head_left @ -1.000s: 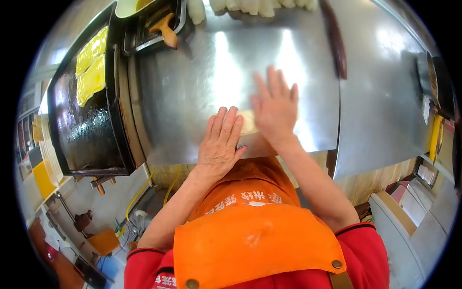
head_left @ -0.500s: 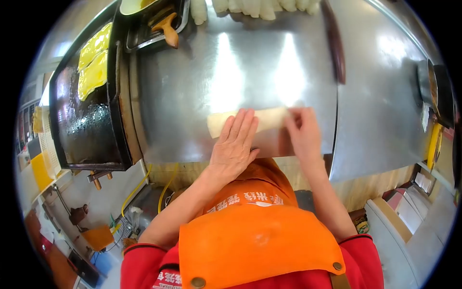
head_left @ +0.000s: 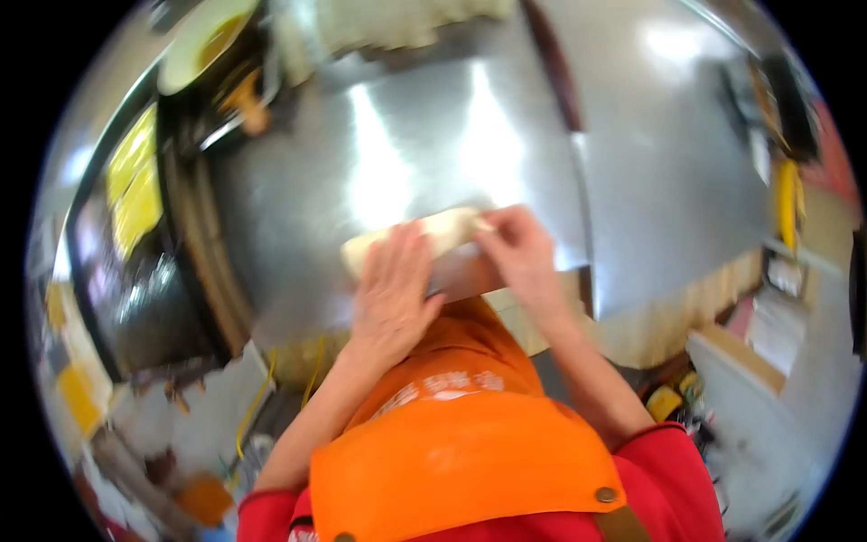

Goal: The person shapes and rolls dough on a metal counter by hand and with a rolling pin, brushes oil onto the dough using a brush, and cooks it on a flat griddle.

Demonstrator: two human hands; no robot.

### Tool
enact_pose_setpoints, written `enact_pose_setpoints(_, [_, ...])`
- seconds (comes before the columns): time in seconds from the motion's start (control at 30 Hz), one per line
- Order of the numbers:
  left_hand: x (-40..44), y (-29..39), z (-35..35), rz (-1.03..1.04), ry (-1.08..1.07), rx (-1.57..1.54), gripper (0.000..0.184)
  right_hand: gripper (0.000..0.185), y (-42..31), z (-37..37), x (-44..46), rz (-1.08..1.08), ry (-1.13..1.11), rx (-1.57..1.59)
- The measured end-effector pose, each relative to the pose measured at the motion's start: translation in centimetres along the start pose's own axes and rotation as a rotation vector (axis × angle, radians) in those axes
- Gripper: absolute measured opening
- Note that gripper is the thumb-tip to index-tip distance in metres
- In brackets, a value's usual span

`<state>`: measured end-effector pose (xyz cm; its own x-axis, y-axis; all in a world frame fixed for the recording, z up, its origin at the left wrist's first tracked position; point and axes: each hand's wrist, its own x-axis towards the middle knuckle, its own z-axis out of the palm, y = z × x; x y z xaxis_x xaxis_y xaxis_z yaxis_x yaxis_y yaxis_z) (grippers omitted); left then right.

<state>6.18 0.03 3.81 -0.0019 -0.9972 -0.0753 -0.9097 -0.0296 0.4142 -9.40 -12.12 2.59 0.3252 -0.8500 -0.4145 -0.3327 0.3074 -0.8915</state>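
A pale, log-shaped roll of dough (head_left: 449, 229) lies on the steel worktop (head_left: 316, 194) close to its front edge. Across its left half rests my left hand (head_left: 395, 287), palm down, fingers stretched out. At the right end of the roll, my right hand (head_left: 519, 246) pinches a bit of the dough between thumb and fingertips. Part of the roll is hidden under my left fingers. Motion blurs the picture somewhat.
On the left, a dark griddle (head_left: 149, 307) carries yellow sheets (head_left: 134, 181). Behind it are a pale bowl (head_left: 194, 54) and a wooden-handled tool (head_left: 248, 104). Several pale dough pieces (head_left: 388, 23) line the back. A dark rolling pin (head_left: 553, 63) lies at the worktop's right.
The camera view has turned, so the worktop and hands appear farther left. My right hand now pinches the dough's right end; my left hand stays flat on the roll.
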Motion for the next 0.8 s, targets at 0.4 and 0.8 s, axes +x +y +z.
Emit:
enact_pose_setpoints(0.4, [-0.7,-1.9,0.3,0.161,-0.009,0.052,0.083,0.024,1.4,2.2,-0.7,-0.059,0.274,0.293])
enact_pose_setpoints(0.8, [-2.3,-3.2,-1.0,0.191,0.101,-0.126,0.065,0.019,-4.0,6.5,-4.9,-0.109,0.194,0.224])
